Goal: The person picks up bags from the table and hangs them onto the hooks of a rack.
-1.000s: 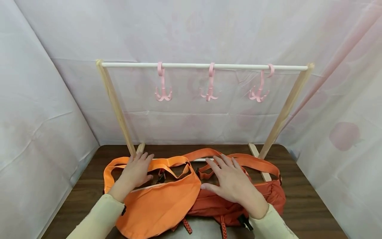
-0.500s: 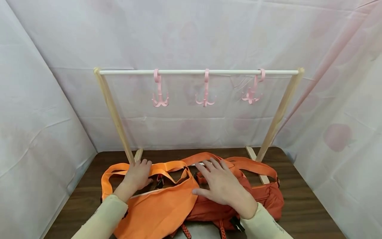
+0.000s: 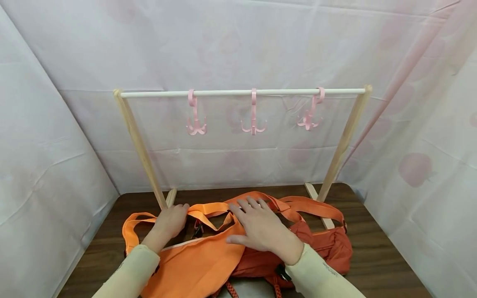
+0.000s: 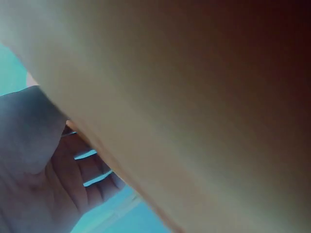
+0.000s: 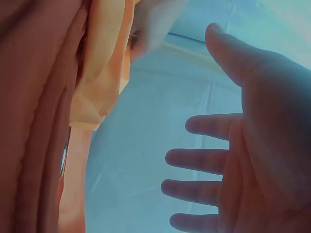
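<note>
In the head view, a bright orange sling bag [image 3: 197, 265] lies at the front left, its strap [image 3: 212, 208] looping along the top. My left hand [image 3: 170, 223] curls its fingers over that strap. In the left wrist view the bag [image 4: 184, 111] fills most of the frame and hides the tips of the left fingers [image 4: 92, 170]. A rust-red waist bag [image 3: 333, 248] lies to the right, partly under the orange one. My right hand [image 3: 261, 229] is spread above where the bags overlap; its fingers [image 5: 194, 160] are straight and apart in the right wrist view.
Behind the bags stands a wooden rack with a white rod [image 3: 223, 93]. Three pink hooks hang from it: left [image 3: 196, 120], middle [image 3: 254, 118] and right [image 3: 310, 116]. The dark wooden table [image 3: 376, 256] has pale cloth walls [image 3: 238, 45] around it.
My right hand has moved left, toward the orange bag. The left fingers, spread out before, now bend down over the orange strap. The head view has shifted slightly.
</note>
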The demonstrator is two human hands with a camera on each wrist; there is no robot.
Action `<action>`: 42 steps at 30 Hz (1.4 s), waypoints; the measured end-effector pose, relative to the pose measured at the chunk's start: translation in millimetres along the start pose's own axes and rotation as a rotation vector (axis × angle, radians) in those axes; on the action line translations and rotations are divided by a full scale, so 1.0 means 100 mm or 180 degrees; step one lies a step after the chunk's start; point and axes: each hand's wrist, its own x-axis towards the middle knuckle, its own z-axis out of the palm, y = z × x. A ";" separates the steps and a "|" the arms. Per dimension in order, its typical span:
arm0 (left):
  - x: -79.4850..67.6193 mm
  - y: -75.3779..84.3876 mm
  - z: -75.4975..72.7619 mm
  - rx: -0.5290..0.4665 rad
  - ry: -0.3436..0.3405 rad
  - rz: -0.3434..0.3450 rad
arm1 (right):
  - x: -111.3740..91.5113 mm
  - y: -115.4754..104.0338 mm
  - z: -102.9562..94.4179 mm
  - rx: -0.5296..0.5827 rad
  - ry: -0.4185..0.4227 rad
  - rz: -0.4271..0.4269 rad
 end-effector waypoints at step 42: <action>-0.10 0.53 -1.08 -0.0041 0.2177 0.0400 | 0.84 -0.38 0.10 0.0816 0.1161 -0.0223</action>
